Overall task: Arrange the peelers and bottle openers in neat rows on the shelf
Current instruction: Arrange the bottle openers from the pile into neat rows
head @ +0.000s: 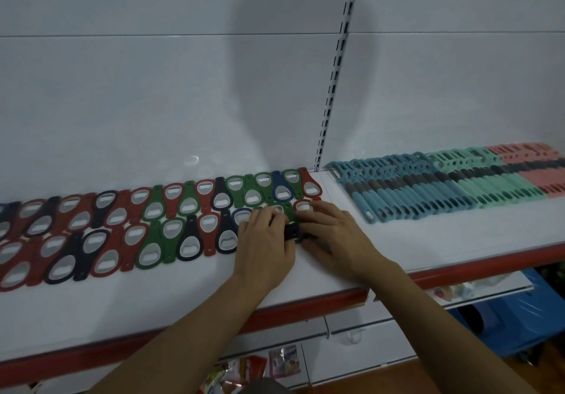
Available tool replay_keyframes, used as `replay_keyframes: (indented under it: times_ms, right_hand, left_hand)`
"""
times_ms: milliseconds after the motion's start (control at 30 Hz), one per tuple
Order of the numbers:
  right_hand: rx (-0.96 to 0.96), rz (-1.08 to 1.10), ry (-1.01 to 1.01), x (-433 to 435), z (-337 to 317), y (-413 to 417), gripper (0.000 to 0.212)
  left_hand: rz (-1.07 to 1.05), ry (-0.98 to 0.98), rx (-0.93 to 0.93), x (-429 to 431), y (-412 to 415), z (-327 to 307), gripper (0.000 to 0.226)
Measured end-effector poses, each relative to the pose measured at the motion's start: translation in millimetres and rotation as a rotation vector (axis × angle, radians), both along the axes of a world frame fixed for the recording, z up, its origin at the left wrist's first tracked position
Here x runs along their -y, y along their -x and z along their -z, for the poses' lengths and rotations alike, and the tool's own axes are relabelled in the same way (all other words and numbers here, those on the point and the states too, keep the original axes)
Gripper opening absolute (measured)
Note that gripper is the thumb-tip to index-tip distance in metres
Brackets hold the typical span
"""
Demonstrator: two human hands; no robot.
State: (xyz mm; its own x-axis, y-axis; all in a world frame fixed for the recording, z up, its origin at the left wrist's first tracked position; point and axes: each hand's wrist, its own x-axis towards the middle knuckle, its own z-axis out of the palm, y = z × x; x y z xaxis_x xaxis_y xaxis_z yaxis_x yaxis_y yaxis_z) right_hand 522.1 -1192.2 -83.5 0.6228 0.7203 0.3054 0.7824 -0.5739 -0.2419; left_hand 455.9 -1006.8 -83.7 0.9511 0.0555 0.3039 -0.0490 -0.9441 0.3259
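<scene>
Red, green, black and blue bottle openers (171, 210) lie in two interlocked rows along the white shelf (428, 240), from the far left to the middle. Teal, mint and pink peelers (428, 188) lie packed side by side at the back right. My left hand (266, 240) rests palm down at the right end of the front row, its fingers touching the openers there. My right hand (330, 234) is close beside it and pinches a black bottle opener (292, 231) that shows between the two hands. Both hands hide the last openers of that row.
The shelf has a red front edge (183, 341) and a white back wall with a slotted upright (333, 87). Below are a lower shelf with packets (284, 360) and a blue plastic bin (526, 311) at the right.
</scene>
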Motion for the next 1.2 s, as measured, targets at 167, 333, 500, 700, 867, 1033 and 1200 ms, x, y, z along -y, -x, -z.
replay_keyframes:
  times_ms: [167, 333, 500, 700, 867, 1033, 1200]
  right_hand:
    - [-0.01, 0.035, -0.004, -0.1, 3.6, -2.1, 0.034]
    - [-0.01, 0.04, -0.018, -1.4, 5.2, -5.0, 0.037]
    - [-0.024, 0.038, -0.03, -2.5, 5.8, -4.8, 0.037]
    - [-0.002, 0.077, -0.095, -1.7, -0.2, -0.5, 0.035]
    - [-0.024, 0.426, -0.335, 5.3, -2.7, -4.4, 0.017]
    - [-0.127, 0.486, -0.332, 7.1, -2.2, -9.9, 0.01]
    - [-0.104, 0.462, -0.332, 7.0, -1.2, -9.8, 0.012]
  left_hand:
    - [-0.002, 0.01, 0.0, -1.1, 0.0, 1.9, 0.04]
    - [-0.003, 0.023, 0.0, -0.6, 0.6, 0.4, 0.045]
    - [0.003, 0.041, 0.001, -1.2, 0.1, 2.5, 0.041]
    - [0.013, -0.004, 0.024, -2.4, -0.2, 5.6, 0.028]
    - [0.169, -0.035, 0.076, 1.3, 0.6, 1.8, 0.046]
    - [0.302, -0.107, 0.0, 3.3, 0.5, -1.8, 0.05]
    - [0.318, -0.076, 0.006, 4.3, 1.0, -2.7, 0.049]
